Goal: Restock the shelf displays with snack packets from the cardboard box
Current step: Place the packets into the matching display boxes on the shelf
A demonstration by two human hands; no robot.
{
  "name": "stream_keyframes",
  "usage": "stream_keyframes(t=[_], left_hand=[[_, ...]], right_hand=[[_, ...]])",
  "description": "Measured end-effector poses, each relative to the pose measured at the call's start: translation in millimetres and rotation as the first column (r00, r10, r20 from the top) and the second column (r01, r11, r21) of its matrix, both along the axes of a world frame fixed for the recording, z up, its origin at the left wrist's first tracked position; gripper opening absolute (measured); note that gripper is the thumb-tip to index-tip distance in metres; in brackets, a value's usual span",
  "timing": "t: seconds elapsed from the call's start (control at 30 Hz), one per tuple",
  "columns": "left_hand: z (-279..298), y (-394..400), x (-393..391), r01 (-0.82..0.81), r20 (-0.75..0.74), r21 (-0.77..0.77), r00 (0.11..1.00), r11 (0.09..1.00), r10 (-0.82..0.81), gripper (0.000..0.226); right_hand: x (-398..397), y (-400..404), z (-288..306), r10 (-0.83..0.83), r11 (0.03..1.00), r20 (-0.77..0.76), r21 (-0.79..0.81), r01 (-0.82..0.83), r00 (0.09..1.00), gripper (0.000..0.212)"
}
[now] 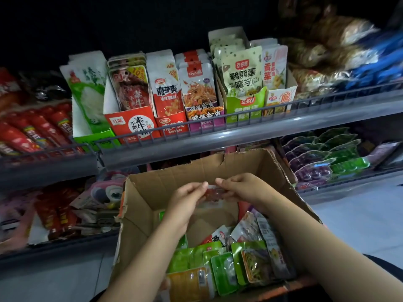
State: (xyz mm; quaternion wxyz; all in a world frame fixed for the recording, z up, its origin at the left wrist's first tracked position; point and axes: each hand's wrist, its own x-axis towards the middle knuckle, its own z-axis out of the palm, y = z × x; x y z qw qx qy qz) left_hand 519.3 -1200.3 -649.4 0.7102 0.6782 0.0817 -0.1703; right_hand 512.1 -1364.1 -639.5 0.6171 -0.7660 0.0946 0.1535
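Snack packets [220, 264] lie loose in the cardboard box [139, 205], heaped toward its 4 to 6 o'clock corner: green, orange and clear-fronted pouches, overlapping and tilted. The bare box floor shows at centre, so I judge a good share is already out, with a fair number left to place. On the upper shelf [239, 131], at 12 o'clock from the box, the display cartons stand mostly full: the red beef-style carton [133, 125] at 11 o'clock, the konjac carton [168, 99] beside it, the green quail-egg konjac carton [244, 105] at 1 o'clock. Judged stage: mid-task, one packet in hand and not yet shelved. That reddish packet [212, 194] sits above the middle of the box, held between both hands. The left hand [187, 197] pinches its 9 o'clock edge, fingertips [204, 185] curled onto the top. The right hand [242, 187] pinches the 3 o'clock edge likewise. Both sets of fingers are narrow and closed on the packet; its print is blurred, so the matching carton cannot be named.
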Motion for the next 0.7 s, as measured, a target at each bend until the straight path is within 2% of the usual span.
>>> stream_keyframes(t=[0.1, 0.17, 0.2, 0.23, 0.3, 0.4, 0.57, 0.7], left_hand=[[21, 0, -10, 0.015, 0.121, 0.092, 0.992, 0.996, -0.026, 0.022], [35, 0, -17, -0.012, 0.213, 0.14, 0.977, 0.99, -0.018, 0.025], [42, 0, -20, -0.039, 0.268, 0.189, 0.963, 0.981, -0.013, 0.022], [47, 0, -23, -0.074, 0.327, 0.233, 0.945, 0.97, -0.007, 0.018], [56, 0, -26, -0.133, 0.413, 0.259, 0.911, 0.957, 0.015, 0.008], [65, 2, -25, -0.176, 0.442, 0.185, 0.894, 0.967, 0.078, 0.02], [71, 9, -12, -0.224, 0.351, -0.047, 0.909, 0.973, 0.226, 0.045], [79, 14, 2, -0.198, 0.347, -0.055, 0.915, 0.979, 0.204, 0.041]], right_hand=[[-8, -1, 13, -0.063, 0.998, 0.086, 0.022, 0.061, 0.994, 0.042], [-12, -1, 23, -0.079, 0.996, 0.16, 0.055, 0.071, 0.984, 0.024], [-13, 0, 28, -0.082, 0.994, 0.183, 0.084, 0.068, 0.98, 0.011], [-15, 1, 33, -0.084, 0.992, 0.198, 0.114, 0.062, 0.977, 0.008], [-15, 4, 40, -0.088, 0.985, 0.229, 0.164, 0.051, 0.969, 0.019], [-14, 9, 48, -0.117, 0.977, 0.301, 0.207, 0.055, 0.946, 0.031], [-9, 14, 52, -0.169, 0.958, 0.358, 0.28, 0.067, 0.918, 0.049], [2, 18, 54, -0.199, 0.96, 0.384, 0.262, 0.1, 0.902, 0.053]])
